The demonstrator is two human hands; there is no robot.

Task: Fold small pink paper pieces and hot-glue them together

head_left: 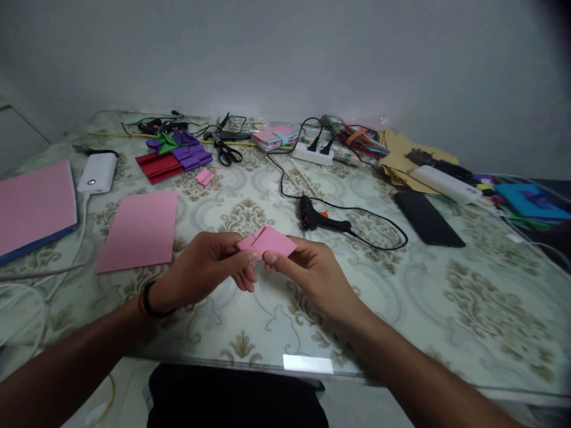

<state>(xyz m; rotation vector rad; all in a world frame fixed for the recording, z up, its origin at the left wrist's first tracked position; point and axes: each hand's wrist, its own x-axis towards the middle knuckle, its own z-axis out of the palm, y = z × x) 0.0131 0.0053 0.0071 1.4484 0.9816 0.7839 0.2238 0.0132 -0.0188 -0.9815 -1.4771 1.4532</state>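
Observation:
A small piece of folded pink paper is held up above the table between my two hands. My left hand pinches its left corner, thumb on top and the other fingers beneath. On the opposite side, my right hand grips the paper's lower right edge with thumb and fingers. The paper has a diamond-like outline with a folded flap at its upper left. A flat pink sheet lies left of my hands. Beyond my right hand lies a black glue gun with its cord looping rightward.
At the back are black scissors, purple folded paper, red folded paper and a white power strip. A black phone lies right. A white power bank and pink paper stack sit left.

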